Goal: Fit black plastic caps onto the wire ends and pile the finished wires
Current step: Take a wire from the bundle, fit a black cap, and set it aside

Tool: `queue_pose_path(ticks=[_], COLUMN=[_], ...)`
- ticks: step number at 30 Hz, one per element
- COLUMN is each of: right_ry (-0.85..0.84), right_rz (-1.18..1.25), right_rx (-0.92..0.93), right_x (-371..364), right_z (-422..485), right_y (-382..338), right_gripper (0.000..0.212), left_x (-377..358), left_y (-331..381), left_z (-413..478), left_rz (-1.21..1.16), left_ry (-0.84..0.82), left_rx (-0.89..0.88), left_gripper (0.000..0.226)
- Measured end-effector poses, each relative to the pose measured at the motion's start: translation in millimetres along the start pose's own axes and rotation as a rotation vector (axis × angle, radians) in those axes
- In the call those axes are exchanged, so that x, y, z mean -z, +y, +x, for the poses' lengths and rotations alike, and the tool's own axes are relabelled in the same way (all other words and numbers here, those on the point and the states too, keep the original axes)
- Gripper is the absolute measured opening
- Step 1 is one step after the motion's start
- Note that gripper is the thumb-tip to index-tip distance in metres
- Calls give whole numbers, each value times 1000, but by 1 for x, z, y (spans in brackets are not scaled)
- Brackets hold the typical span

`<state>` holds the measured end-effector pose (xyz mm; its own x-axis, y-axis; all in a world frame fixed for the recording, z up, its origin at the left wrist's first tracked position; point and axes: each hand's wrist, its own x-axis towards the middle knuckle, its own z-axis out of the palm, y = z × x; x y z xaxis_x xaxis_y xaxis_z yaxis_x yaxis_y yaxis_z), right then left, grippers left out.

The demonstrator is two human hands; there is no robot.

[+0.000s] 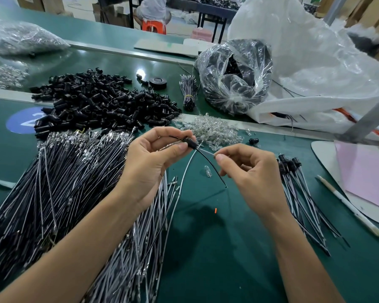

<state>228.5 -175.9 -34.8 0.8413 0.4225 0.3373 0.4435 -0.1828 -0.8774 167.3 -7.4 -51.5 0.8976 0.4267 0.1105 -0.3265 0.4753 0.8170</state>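
1. Green bench (228,248): loose black caps (96,101) heaped at the back, bare wires (64,182) left, finished wires (298,189) right
2. Above it the left hand (153,154) pinches a cap (189,142); the right hand (247,169) pinches a wire (208,152) beside it
3. Behind, someone sits on a red stool (153,26)

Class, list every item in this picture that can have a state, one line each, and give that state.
left hand, pinching the black cap
right hand, pinching a wire below it
black cap, held, wires running out of it
loose caps, heaped, unfitted
uncapped wires, spread loose
finished wires, capped, piled on the right
wire bundle, tied with a yellow band
clear bag, mouth open
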Motion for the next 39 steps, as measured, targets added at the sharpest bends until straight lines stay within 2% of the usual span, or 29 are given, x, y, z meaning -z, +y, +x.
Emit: queue_pose_path(ticks=[6,11,21,29,34,39], right_ry=[22,-22,-44,-10,34,38], right_rz=[126,183,119,-55,-149,-191], right_rx=[-60,-95,-59,24,87,113], right_x=[0,-4,-10,-16,-16,-18], right_z=[1,-1,-4,-7,-6,-7], right_y=[1,3,6,9,10,11], right_gripper=[15,16,12,10,12,13], left_x=[0,-1,-4,-5,-6,-6], left_y=[0,0,-1,-2,-4,-3], left_z=[0,-1,-4,-5,-6,-5], left_rz=[19,17,24,22,21,-4], left_ry=[7,13,2,7,-23,-9], left_rx=[-4,-4,10,7,63,98], left_gripper=[25,25,29,39,24,21])
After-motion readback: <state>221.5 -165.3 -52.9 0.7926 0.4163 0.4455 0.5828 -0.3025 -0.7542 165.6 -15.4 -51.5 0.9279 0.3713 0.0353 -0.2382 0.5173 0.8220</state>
